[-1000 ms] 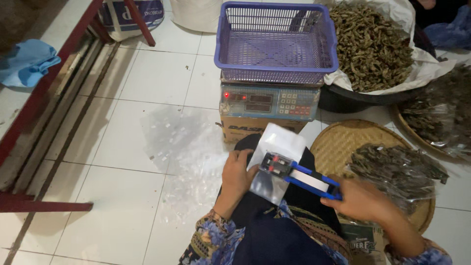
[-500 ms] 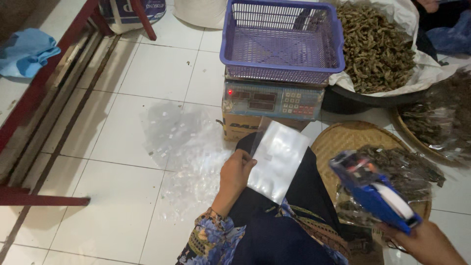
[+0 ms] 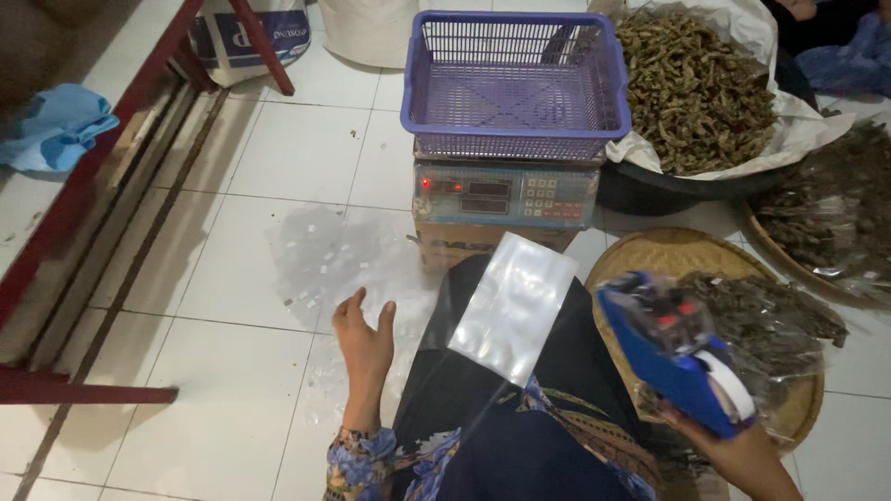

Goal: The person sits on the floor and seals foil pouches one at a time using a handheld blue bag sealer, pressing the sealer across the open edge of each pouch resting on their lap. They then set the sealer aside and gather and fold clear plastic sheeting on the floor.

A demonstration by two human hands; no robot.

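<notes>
Left hand (image 3: 364,336): open, fingers spread, holding nothing, hovering over the white tile floor (image 3: 232,213) just left of the lap.
Right hand (image 3: 733,450): closed around the blue label gun (image 3: 682,357), raised over the woven tray (image 3: 668,260).
Clear plastic bag (image 3: 513,306): 1 flat empty bag lying on the dark lap, touched by neither hand.
Ahead: purple basket (image 3: 516,88) on a digital scale (image 3: 506,195).

One purple plastic lattice basket (image 3: 516,88), one grey digital scale (image 3: 506,195), one clear flat plastic pouch (image 3: 513,306), one blue handheld label gun (image 3: 682,357), two round woven bamboo trays (image 3: 650,255), one blue cloth (image 3: 56,125).
</notes>
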